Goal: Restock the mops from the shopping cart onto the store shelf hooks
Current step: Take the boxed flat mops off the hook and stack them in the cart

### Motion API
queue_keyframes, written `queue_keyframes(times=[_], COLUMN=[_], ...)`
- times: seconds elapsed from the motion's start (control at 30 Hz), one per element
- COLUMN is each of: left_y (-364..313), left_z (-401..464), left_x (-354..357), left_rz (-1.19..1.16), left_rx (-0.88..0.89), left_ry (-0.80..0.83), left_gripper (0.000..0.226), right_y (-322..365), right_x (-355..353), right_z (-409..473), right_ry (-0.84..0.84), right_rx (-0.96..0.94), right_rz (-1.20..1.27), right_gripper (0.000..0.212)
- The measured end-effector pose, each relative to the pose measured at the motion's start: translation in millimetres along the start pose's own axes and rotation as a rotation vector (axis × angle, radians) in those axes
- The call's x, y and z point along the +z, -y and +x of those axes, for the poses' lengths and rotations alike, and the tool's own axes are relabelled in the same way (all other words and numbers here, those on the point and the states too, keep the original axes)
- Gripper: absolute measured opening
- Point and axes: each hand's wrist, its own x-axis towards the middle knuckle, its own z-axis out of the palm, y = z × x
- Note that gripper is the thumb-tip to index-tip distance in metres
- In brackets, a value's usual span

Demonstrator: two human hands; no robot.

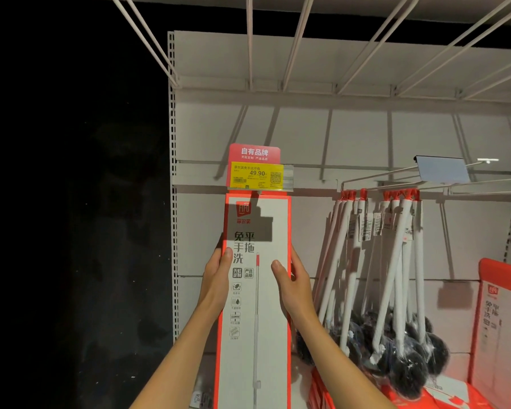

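**Boxed mop held upright against shelf panel, both hands engaged**

Item under handling: one tall, narrow boxed mop (255,290), white face with orange-red edges, printed with a brand mark, large characters and a drawing of a mop handle. It stands upright in front of the white shelf back panel (366,137), its top edge directly below the price tag holder (258,172). The top of the box is partly shadowed; whether it is engaged on a hook cannot be determined.

Left hand (217,278): clamped on the left edge of the box, thumb laid across the front face, remaining fingers wrapped behind and out of sight.

Right hand (294,284): clamped on the right edge at about the same height, thumb on the front face, fingers curled round the side.

Tag holder: a yellow price label reading 49.90 under a red header card, mounted on the shelf rail.

Adjacent stock: to the right, a cluster of white-handled mops (381,276) with dark heads hangs from wire hooks (396,184) by red caps, the heads wrapped in clear film. A second boxed mop (499,329) of the same design stands at the far right edge. Further orange-red boxes (337,391) lie on the lower shelf beneath the hanging mops.

Overhead: white wire racking (307,39) projects from the top of the panel. The area left of the shelf upright is dark.
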Motion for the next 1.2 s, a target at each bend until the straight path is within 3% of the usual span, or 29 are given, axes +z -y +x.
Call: queue_keyframes(times=[0.27, 0.6, 0.8, 1.03, 1.2], left_y=[6.8, 21.4, 34.2, 41.8, 41.2], left_z=[13.3, 14.9, 15.4, 15.4, 13.9], left_x=[0.5, 6.4, 5.1, 9.3, 11.6], left_rz=[-0.012, -0.011, -0.002, 0.107, 0.119], left_rx=[0.009, -0.005, 0.017, 0.027, 0.048], left_ry=[-0.027, -0.044, -0.051, -0.14, -0.186], left_gripper=[0.03, 0.053, 0.04, 0.052, 0.031], right_y=[-12.1, -34.8, -44.0, -52.3, -57.5], right_x=[0.9, -3.2, -3.2, -4.9, -5.0], right_z=[18.8, 24.8, 22.4, 22.8, 21.5], right_ry=[0.018, 0.033, 0.044, 0.05, 0.027], right_rx=[-0.03, -0.041, -0.04, -0.035, -0.031], right_rz=[-0.063, -0.11, -0.109, -0.129, -0.133], right_gripper=[0.055, 0.067, 0.077, 0.072, 0.077])
